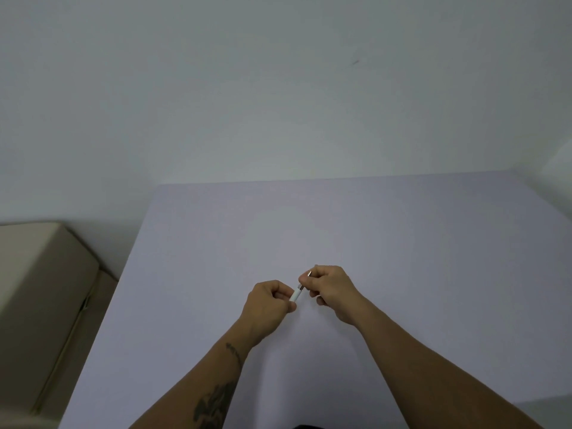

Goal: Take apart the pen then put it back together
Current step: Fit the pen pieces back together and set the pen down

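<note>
A slim white pen [296,295] is held between both hands above the middle of the pale table [402,243]. My left hand [268,305] is closed around the white barrel, most of which is hidden in the fist. My right hand [329,287] pinches the other end, where a dark metallic section shows at the joint and a thin tip [309,272] pokes out above the fingers. The pen slants up to the right. Whether the two halves are joined or apart I cannot tell.
The table's far edge meets a plain white wall [278,88]. A beige cushioned seat [40,274] stands to the left, below the table's left edge. Bare table surface lies all around the hands.
</note>
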